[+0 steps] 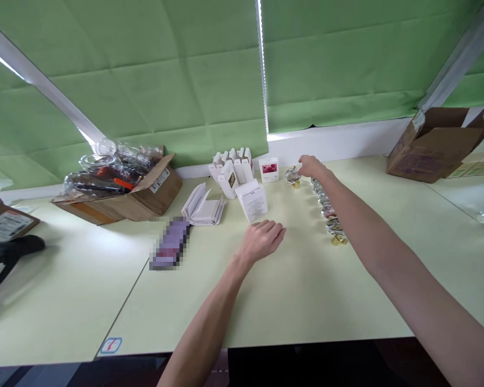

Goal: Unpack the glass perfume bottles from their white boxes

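The right hand [311, 166] reaches out with its fingers loosely together, just beside a small glass bottle [292, 174] with a gold cap [295, 185]; from this view I cannot tell if it pinches anything. A row of glass bottles [326, 209] runs toward the near side from under that hand. The left hand [262, 240], empty and slightly curled, rests on the pale table [306, 301], just in front of a white carton [250, 200].

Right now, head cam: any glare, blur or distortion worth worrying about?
Head view: wide-angle distortion makes the green blind bow and lean toward the edges; glare washes the left end of the pale table; a purple item is pixelated out; the left hand and right hand look reasonably sharp.
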A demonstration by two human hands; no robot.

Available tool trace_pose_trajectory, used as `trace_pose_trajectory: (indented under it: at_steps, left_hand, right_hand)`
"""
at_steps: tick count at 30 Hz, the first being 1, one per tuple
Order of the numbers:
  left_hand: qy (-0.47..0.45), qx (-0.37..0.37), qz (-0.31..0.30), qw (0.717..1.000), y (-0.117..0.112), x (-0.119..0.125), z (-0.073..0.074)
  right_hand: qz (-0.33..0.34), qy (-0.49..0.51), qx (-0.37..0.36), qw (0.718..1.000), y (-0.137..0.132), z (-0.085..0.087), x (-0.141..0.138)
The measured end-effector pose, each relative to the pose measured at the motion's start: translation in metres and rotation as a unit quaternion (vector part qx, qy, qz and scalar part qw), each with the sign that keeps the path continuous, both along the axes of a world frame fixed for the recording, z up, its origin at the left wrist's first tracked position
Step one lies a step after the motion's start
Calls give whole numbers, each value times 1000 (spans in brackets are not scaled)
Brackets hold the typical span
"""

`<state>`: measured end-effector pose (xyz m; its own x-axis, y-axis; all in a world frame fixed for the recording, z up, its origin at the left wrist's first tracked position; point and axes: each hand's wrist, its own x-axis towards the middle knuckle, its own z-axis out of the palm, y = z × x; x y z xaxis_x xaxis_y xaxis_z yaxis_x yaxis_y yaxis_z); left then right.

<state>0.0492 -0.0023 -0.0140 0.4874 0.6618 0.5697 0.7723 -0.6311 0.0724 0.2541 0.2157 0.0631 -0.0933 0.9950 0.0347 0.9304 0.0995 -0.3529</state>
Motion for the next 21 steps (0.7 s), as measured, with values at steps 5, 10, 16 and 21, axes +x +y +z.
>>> trace_pose_trajectory:
  at_steps: [5, 10, 16, 21]
  left_hand:
    - [124, -148, 33, 981, 3, 6, -12]
    - [133, -204, 44, 969, 0, 7, -7]
    - [151, -223, 64, 961, -1, 8, -3]
    - [74, -251, 106, 959, 1, 4, -3]
  right_hand:
    - [1, -19, -31, 999, 27, -24, -12]
    - [18, -33, -12, 999, 40, -32, -14]
    - [53, -16, -3, 998, 30, -21, -6]
    - [95, 7, 17, 995, 13, 5, -3]
